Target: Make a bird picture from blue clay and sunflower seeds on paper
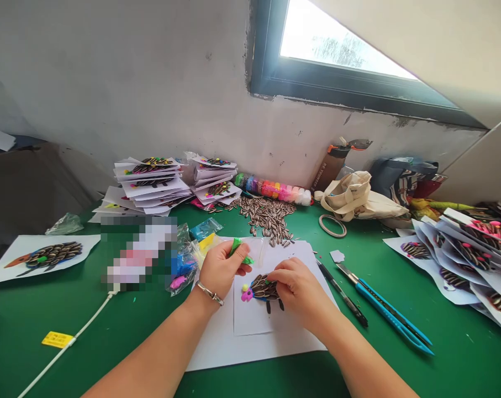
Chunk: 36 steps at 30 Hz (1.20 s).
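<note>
My left hand [221,268], with a bracelet at its wrist, is closed around a lump of green modelling clay [238,246]. A clear plastic bag [257,250] shows beside it. Lower and to the right, my right hand [294,284] has its fingers pinched together over a sunflower-seed animal picture [260,288]. What sits between those fingertips is hidden. The animal has a pink clay head, a yellow bit on top and dark seed legs. A small green spot lies on its seeds near my fingers. The picture's white sheet [250,323] rests on larger white paper [209,354].
Loose sunflower seeds [270,218] lie behind the paper. To the right are a pen [343,294], blue tweezers [393,315] and a tape roll [332,226]. Stacked pictures [157,190] stand at the back left, more pictures [461,260] at right. Clay packets [184,265] lie left.
</note>
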Each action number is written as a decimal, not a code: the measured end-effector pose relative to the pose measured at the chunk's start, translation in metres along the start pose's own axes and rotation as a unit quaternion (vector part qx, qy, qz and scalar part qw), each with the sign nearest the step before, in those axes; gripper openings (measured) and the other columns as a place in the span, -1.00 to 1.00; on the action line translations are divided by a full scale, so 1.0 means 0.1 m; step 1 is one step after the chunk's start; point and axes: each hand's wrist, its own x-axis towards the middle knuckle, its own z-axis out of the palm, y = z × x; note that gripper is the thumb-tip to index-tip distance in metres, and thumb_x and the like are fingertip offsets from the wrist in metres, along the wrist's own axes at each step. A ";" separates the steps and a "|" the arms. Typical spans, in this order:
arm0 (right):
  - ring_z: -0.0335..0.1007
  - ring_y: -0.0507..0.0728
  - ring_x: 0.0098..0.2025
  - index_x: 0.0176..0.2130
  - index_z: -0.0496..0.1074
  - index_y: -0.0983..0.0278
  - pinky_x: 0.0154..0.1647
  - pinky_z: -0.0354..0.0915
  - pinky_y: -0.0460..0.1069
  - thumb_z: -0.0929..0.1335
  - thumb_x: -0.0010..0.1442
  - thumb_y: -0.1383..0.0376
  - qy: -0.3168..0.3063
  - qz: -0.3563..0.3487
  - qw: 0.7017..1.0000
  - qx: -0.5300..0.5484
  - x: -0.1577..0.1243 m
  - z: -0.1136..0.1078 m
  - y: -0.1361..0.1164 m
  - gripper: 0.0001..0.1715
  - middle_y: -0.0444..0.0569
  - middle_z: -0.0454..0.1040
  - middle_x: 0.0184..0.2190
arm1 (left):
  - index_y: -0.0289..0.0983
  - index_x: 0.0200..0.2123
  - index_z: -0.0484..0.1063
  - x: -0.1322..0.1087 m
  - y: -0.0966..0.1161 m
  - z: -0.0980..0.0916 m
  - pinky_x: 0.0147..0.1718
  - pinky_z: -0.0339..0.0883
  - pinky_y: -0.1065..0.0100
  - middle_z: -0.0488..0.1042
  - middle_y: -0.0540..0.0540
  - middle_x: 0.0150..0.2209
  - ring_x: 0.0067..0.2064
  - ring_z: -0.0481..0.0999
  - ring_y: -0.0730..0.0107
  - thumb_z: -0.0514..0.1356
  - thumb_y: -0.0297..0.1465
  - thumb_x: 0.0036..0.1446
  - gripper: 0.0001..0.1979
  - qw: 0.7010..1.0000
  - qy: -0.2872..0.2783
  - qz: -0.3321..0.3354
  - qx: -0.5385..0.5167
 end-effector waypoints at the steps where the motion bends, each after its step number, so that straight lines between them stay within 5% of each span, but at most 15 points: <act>1: 0.30 0.16 -0.27 -0.34 0.58 0.17 -0.24 0.28 0.03 0.23 0.02 0.60 -0.004 -0.003 1.000 -0.002 0.00 0.00 0.00 -0.54 -0.05 0.50 -0.40 | -0.30 -0.53 0.40 0.00 0.00 0.00 -0.59 0.34 0.48 0.42 0.03 -0.60 -0.56 0.49 0.44 0.32 -0.10 -0.07 -0.63 1.000 -0.001 -0.001 0.000; 10: 0.40 0.14 -0.22 -0.20 0.51 0.22 -0.21 0.33 0.02 0.25 0.19 0.38 0.133 0.055 0.975 0.170 -0.03 -0.12 -0.06 -0.73 -0.01 0.50 -0.28 | -0.31 -0.50 0.40 -0.04 -0.02 0.04 -0.61 0.34 0.49 0.43 0.03 -0.59 -0.56 0.50 0.44 0.33 -0.04 -0.11 -0.58 1.000 -0.021 -0.022 0.000; 20: 0.35 0.07 -0.35 -0.31 0.45 0.22 -0.29 0.30 -0.04 0.33 0.18 0.21 0.149 0.073 0.958 0.232 -0.05 -0.18 -0.23 -0.86 -0.09 0.45 -0.40 | -0.32 -0.50 0.42 -0.10 0.01 0.11 -0.59 0.38 0.45 0.45 0.01 -0.56 -0.58 0.50 0.43 0.33 0.07 -0.22 -0.47 0.997 -0.055 -0.044 -0.031; 32: 0.34 0.11 -0.27 -0.19 0.39 0.19 -0.20 0.33 0.04 0.38 0.12 0.22 0.197 0.055 0.958 0.199 -0.07 -0.14 -0.26 -0.79 -0.04 0.40 -0.24 | -0.31 -0.50 0.42 -0.13 0.06 0.12 -0.58 0.40 0.45 0.48 -0.01 -0.57 -0.56 0.52 0.42 0.31 0.04 -0.16 -0.51 0.999 -0.040 -0.021 -0.022; 36: 0.36 0.09 -0.29 -0.25 0.40 0.20 -0.23 0.35 0.02 0.37 0.12 0.20 0.164 0.067 0.963 0.201 -0.06 -0.13 -0.27 -0.84 -0.04 0.40 -0.25 | -0.31 -0.51 0.41 -0.14 0.05 0.11 -0.59 0.41 0.44 0.47 -0.01 -0.56 -0.55 0.54 0.38 0.32 0.02 -0.14 -0.53 0.999 -0.032 -0.009 -0.011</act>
